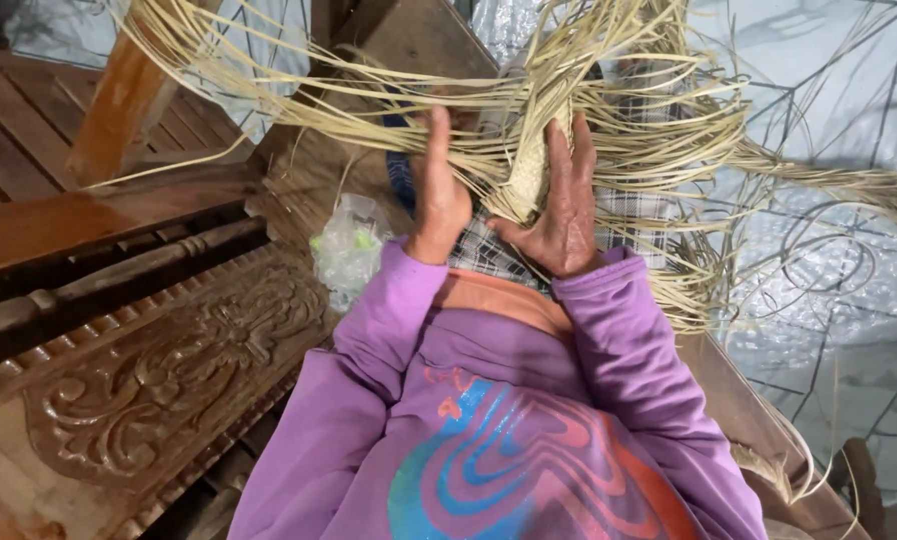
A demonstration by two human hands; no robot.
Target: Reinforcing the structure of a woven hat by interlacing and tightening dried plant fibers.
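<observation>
**Two hands at work in a tangle of pale straw strips**

Seen from above, a person in a purple sweatshirt (528, 420) sits on a carved wooden bench (168, 370) with a bundle of long, pale straw strips (568, 120) spread across the lap. The left hand (436, 195) stands edge-up with fingers extended, open rather than clenched, pressed against the left side of the bundle. The right hand (565, 205) lies flat, fingers stretched out, over a narrow woven piece (530, 170) at the middle of the strips; it presses against the piece rather than closing around it. Loose strips fan out to both sides and trail onto the light patterned floor (828, 300) at right. A checked cloth (488, 250) shows beneath the hands. A crumpled clear plastic bag (350, 245) rests on the bench just beside the left wrist.
</observation>
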